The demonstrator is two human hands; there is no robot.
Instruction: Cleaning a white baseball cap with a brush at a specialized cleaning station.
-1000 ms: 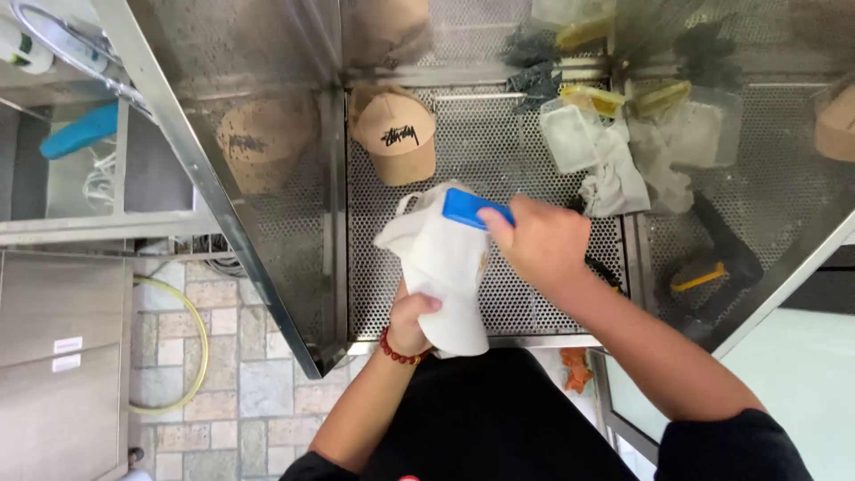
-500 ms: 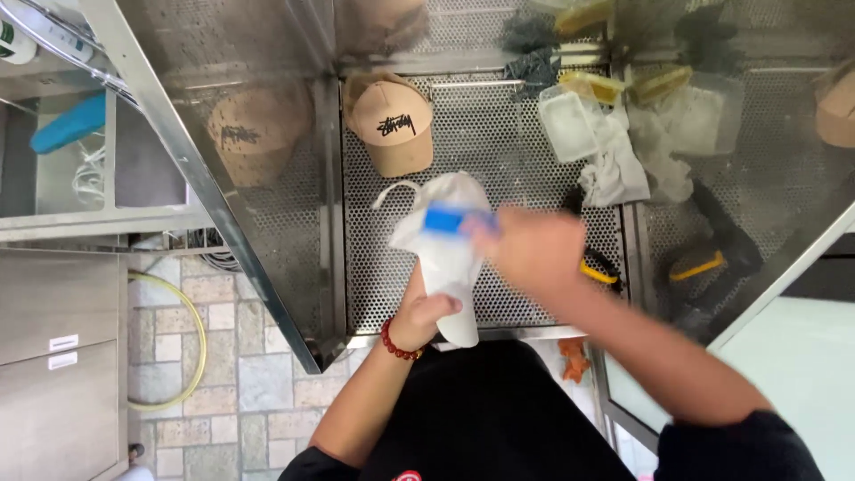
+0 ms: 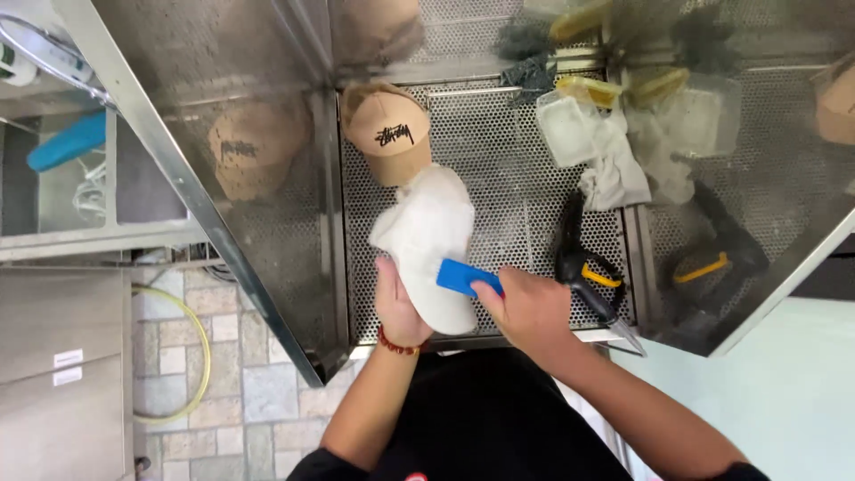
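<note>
A white cap (image 3: 429, 245) is held over a perforated steel tray (image 3: 508, 191), just below a tan cap (image 3: 388, 132) lying on the mesh. The left hand (image 3: 397, 305) grips the white cap from beneath; the right hand (image 3: 531, 308) is clamped on a blue brush (image 3: 463, 277) pressed against it. A black-and-yellow spray gun (image 3: 590, 274) lies right of the white cap.

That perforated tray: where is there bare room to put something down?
On the perforated tray, bare mesh lies between the white cap and black spray gun, below the tan cap. The back right, around the tub and rag, is crowded.
</note>
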